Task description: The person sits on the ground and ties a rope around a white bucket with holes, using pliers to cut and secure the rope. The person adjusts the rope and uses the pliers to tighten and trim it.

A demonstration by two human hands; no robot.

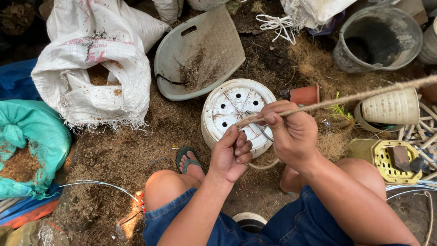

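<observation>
**Hidden, cropped and unclear items**

- White pot (236,109), upturned: near rim and lower right side covered by the left hand (232,155) and right hand (291,134); interior not visible.
- Rope (346,98): far end runs out of the right edge; near end lost between the fingers.
- Metal wire (261,130): mostly concealed beneath the right hand; shape unclear.
- Grey bucket (378,38): top rim cropped; contents dark, indistinct.
- Green sack (32,146): left portion cut off.
- White sack (98,68): top cropped; printing too blurred to make out.
- Black-and-white round object (249,222) between the knees: half hidden by shorts, kind uncertain.
- Right foot: hidden behind the forearm.
</observation>
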